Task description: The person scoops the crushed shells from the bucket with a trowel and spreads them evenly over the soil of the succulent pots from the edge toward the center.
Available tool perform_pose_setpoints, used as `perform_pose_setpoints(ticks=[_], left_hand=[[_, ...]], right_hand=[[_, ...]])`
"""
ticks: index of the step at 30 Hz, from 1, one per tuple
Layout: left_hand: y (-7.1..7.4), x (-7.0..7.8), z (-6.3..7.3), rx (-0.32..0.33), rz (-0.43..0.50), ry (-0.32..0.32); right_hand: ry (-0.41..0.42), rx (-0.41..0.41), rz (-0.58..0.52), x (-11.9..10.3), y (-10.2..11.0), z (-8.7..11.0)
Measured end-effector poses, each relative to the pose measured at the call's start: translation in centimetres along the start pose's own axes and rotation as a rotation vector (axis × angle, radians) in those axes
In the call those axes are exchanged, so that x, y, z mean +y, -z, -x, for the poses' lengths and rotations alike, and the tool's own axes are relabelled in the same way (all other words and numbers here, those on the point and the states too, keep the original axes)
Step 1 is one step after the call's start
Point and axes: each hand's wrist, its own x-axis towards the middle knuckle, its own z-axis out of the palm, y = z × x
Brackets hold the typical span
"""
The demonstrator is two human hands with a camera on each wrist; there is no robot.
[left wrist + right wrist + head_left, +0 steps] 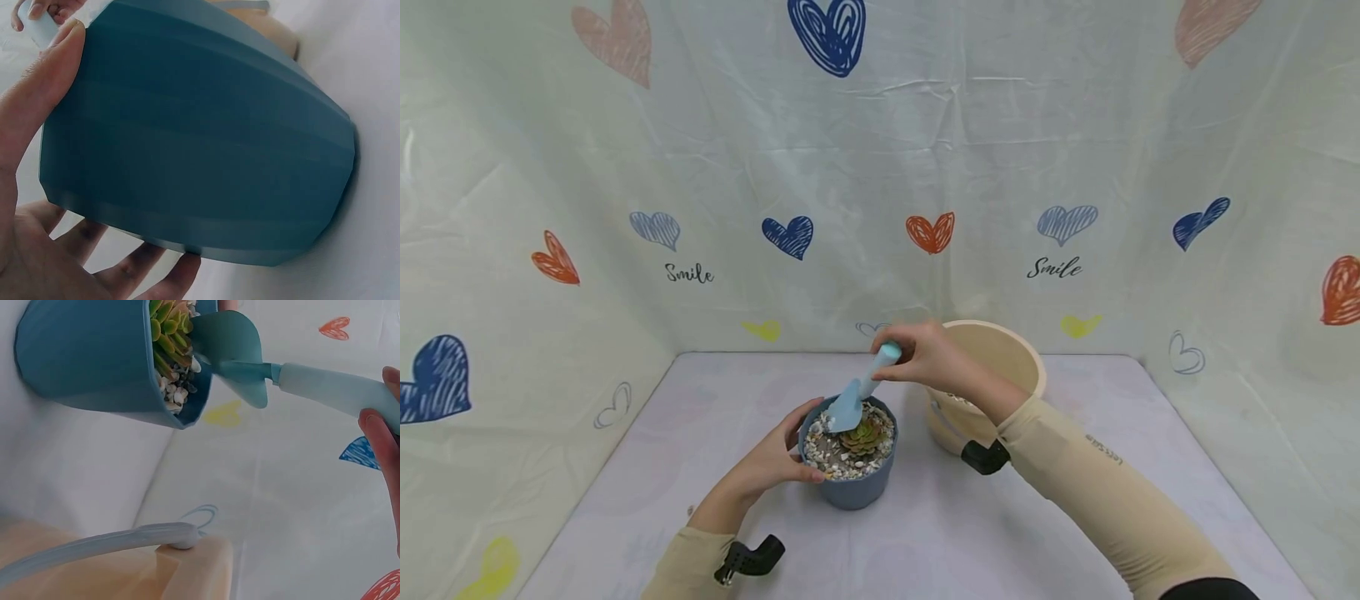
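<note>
A blue-grey plant pot (854, 490) stands on the table, holding a green succulent (863, 437) among pale pebbles (835, 464). My left hand (778, 452) grips the pot's left side, thumb near the rim and fingers around the far side. In my right hand (917, 354) is the handle of a light blue trowel (847, 407), held tilted with its blade down over the pebbles, behind and left of the succulent. The right wrist view shows the trowel blade (234, 353) at the pot's rim, close beside the leaves.
A beige bucket (1000, 350) with a grey handle (100, 550) stands behind and right of the pot, partly hidden by my right forearm. A white sheet printed with hearts (865, 150) hangs around the back and sides of the table (955, 542).
</note>
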Motion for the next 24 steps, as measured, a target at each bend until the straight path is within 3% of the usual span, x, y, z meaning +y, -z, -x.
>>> perform_pose_setpoints(ticks=[10, 24], left_hand=[[0.1, 0.0, -0.1, -0.005, -0.007, -0.008], [0.5, -0.4, -0.7, -0.031, -0.015, -0.005]], right_hand=[[0.081, -0.002, 0.061, -1.0, 0.1, -0.3], [0.253, 0.031, 0.153, -0.9, 0.6, 0.1]])
